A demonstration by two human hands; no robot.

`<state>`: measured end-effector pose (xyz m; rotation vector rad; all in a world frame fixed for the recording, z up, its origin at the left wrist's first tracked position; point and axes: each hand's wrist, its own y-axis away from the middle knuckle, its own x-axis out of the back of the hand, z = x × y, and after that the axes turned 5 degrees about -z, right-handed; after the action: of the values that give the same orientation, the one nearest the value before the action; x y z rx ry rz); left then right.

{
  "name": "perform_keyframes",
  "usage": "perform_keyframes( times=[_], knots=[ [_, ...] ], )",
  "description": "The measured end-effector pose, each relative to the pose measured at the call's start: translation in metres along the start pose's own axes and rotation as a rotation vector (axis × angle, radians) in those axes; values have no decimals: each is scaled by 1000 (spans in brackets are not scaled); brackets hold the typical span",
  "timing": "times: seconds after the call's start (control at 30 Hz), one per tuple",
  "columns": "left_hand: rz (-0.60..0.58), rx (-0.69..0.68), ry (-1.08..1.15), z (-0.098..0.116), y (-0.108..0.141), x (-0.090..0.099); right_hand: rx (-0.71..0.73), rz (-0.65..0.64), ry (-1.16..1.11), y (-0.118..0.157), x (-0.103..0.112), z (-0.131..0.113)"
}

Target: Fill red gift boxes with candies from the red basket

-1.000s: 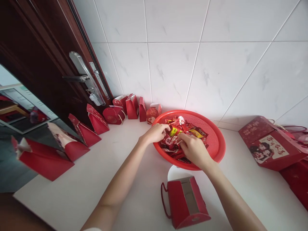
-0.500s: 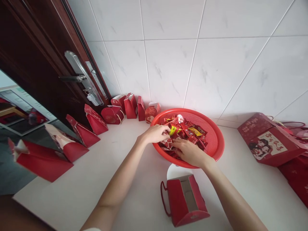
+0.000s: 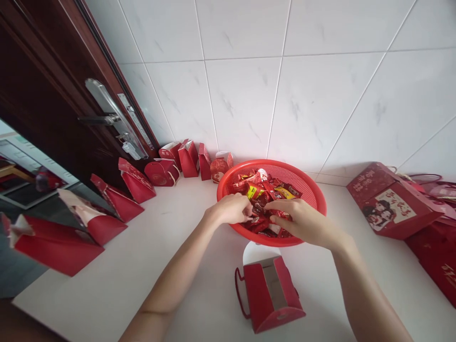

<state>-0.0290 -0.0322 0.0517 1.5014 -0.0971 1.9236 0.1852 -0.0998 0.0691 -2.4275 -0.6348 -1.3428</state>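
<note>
A red plastic colander point(image 3: 313, 190) stands on the white table against the tiled wall, holding a heap of wrapped candies point(image 3: 274, 190) in red, yellow and white. Over its left front part is my left hand point(image 3: 233, 209), its fingers curled down among the candies; what they pinch is hidden. My right hand point(image 3: 302, 221) hovers over the right front of the heap, thumb and fingers apart, with nothing visible between them. In front of the colander sits a small red gift box point(image 3: 260, 299) with its top open, a white rounded flap raised and a cord handle on its left side.
Several red paper boxes point(image 3: 133, 183) line the table's left edge and the wall. At the right lies a larger red printed box point(image 3: 392, 202) beside red bags point(image 3: 434, 256). A dark wooden door point(image 3: 53, 61) with a metal handle point(image 3: 107, 118) borders the left.
My right hand has lifted and drawn back to the right, its fingers spreading. My left hand has shifted slightly down within the heap, fingers more curled. The view has turned a little right.
</note>
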Motion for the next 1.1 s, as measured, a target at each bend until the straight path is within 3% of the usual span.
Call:
perform_keyframes(
  times=[0.17,0.33,0.57,0.7,0.9,1.0,1.1],
  knots=[
    [191,17,-67,-11,-1,5,-70,79,11,10,13,11],
    [241,82,-35,-22,0,9,-84,172,-1,18,25,20],
    [301,176,-43,-20,-10,8,-114,258,35,30,33,33],
    [432,161,-78,-20,-11,8,-123,277,18,33,34,34],
    [275,164,-135,-21,-14,8,-114,189,22,19,27,24],
    [298,135,-145,-18,-13,7,-116,115,48,11,19,22],
    [295,14,-98,-14,-11,5,-118,47,92,2,9,24]
  ],
)
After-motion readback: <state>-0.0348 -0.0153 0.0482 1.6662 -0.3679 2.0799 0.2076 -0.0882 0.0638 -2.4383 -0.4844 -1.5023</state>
